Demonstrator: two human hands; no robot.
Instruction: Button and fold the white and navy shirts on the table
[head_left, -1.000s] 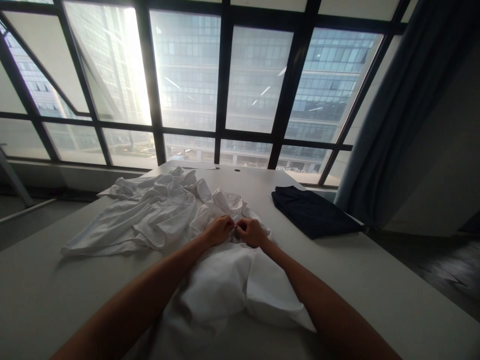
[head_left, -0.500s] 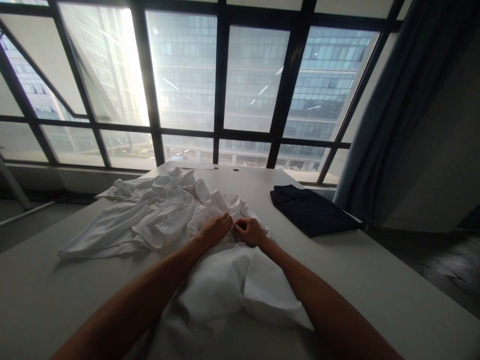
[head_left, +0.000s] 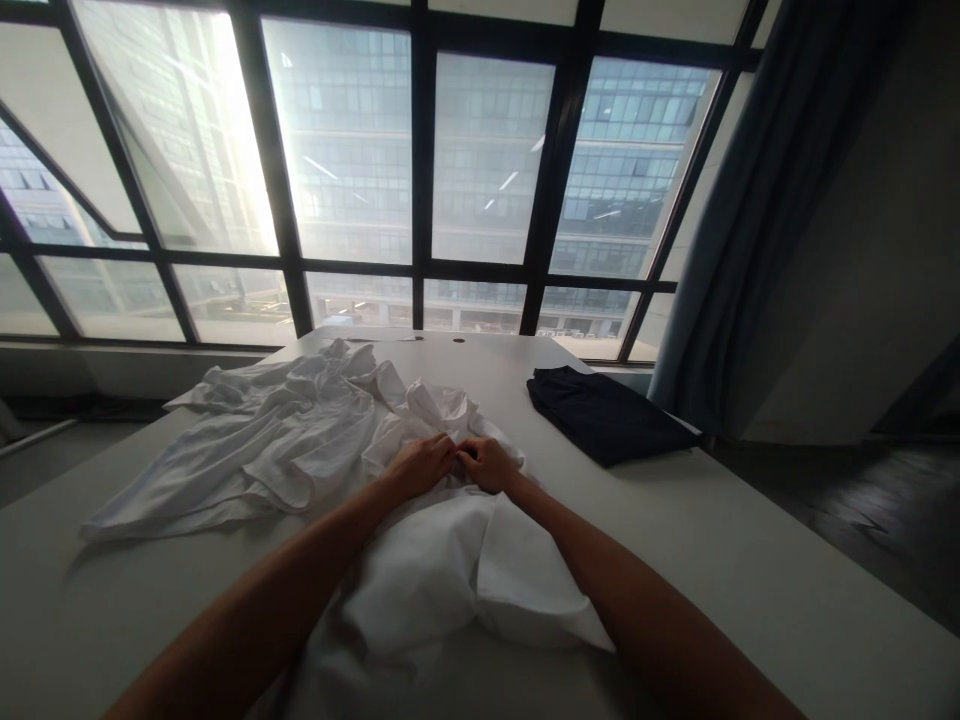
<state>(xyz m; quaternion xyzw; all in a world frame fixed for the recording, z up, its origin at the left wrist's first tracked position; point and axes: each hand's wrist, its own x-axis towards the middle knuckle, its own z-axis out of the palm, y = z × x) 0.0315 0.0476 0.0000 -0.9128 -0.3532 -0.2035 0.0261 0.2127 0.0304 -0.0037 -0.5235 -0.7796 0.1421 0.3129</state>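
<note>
A white shirt [head_left: 442, 560] lies on the pale table [head_left: 750, 560] right in front of me, its collar end pointing away. My left hand [head_left: 421, 464] and my right hand [head_left: 487, 463] meet at the shirt's front near the collar. Both have their fingers curled and pinched on the white cloth, knuckle to knuckle. What lies between the fingertips is too small to make out. My bare forearms stretch over the shirt's lower part.
More crumpled white garments [head_left: 247, 440] spread over the table's left half. A folded dark garment [head_left: 607, 420] lies at the back right. Big windows with dark frames stand behind the table, and a dark curtain [head_left: 757, 230] hangs at the right.
Both hands stay pinched together on the shirt front, with small finger movements. My head has turned a little to the right, so everything sits slightly further left in view.
</note>
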